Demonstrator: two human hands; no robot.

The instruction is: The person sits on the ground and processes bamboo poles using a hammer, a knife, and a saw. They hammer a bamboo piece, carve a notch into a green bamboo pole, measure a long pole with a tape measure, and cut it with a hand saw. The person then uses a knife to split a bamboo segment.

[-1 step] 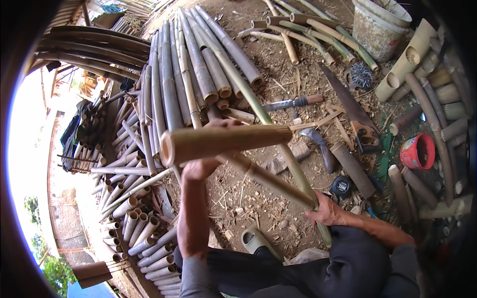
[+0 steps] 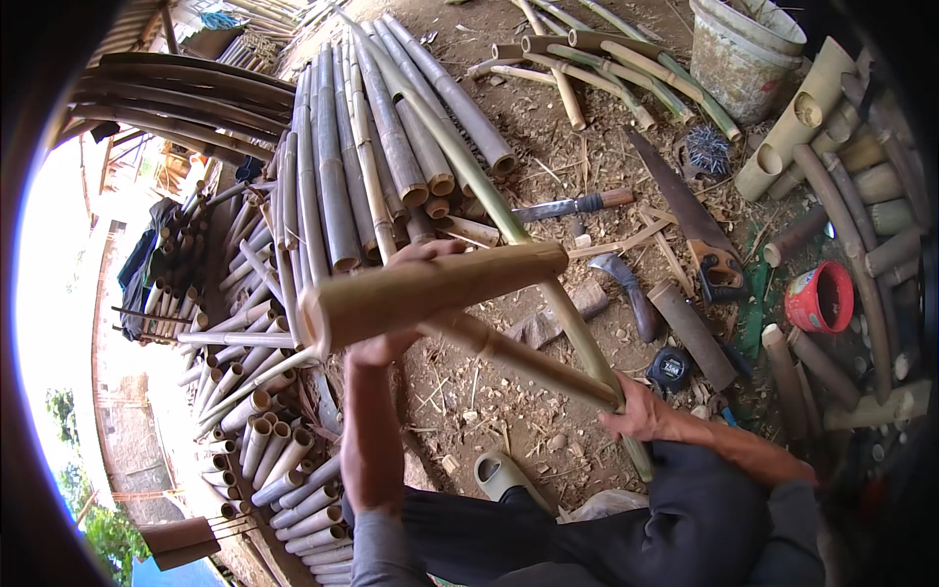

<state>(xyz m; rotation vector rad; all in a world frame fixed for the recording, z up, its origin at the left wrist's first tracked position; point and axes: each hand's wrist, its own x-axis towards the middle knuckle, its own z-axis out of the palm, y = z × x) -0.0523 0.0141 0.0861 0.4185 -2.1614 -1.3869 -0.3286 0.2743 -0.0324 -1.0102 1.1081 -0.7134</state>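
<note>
Crossing in front of my left hand is a thick, short bamboo piece, its cut end at the left. My left fingers show above it and the wrist below, closed round the bamboo, though the grip itself is partly hidden. From beneath that piece a slanting bamboo length runs down to my right hand. A long, thin green bamboo pole also reaches that spot, passing behind the thick piece. My right hand is closed round the pole where the slanting length's end meets it.
Long bamboo poles lie ahead, and cut tubes are stacked at left. On the chip-strewn ground are a knife, a handsaw, a curved blade, a tape measure and a red pot. A bucket stands far right.
The thick bamboo piece has shifted slightly left and down, with my left hand moving left along with it. My right hand has stayed almost in place.
</note>
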